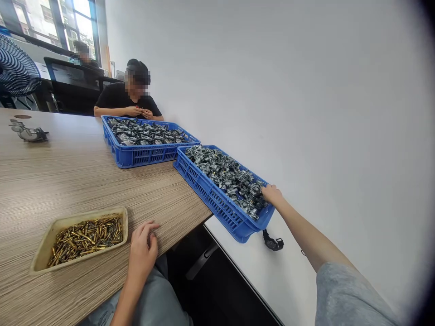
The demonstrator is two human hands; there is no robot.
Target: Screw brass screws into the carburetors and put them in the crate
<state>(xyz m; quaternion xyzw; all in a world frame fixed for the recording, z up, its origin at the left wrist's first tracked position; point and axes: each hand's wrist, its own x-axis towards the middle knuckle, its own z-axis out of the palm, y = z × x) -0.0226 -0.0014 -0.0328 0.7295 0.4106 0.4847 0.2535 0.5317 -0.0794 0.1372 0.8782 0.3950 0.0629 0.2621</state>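
Note:
My right hand (272, 194) reaches over the near right end of a blue crate (217, 206) heaped with grey metal parts that look like carburetor bodies (226, 174). Its fingers curl down against the parts there; their tips, and whatever they grip, are hidden. On the table's edge rests my left hand (143, 244), fingers loosely apart, holding nothing. Just left of it stands a cream plastic tray (37, 258) containing many small brass, pin-like pieces (86, 237).
A second blue crate (146, 158) of similar metal parts stands farther back. Behind it a person (118, 97) handles something small. One carburetor-like part (30, 132) lies far left on the table (68, 181). A black object (273, 242) sits on the white surface below. A fan (18, 65) stands left.

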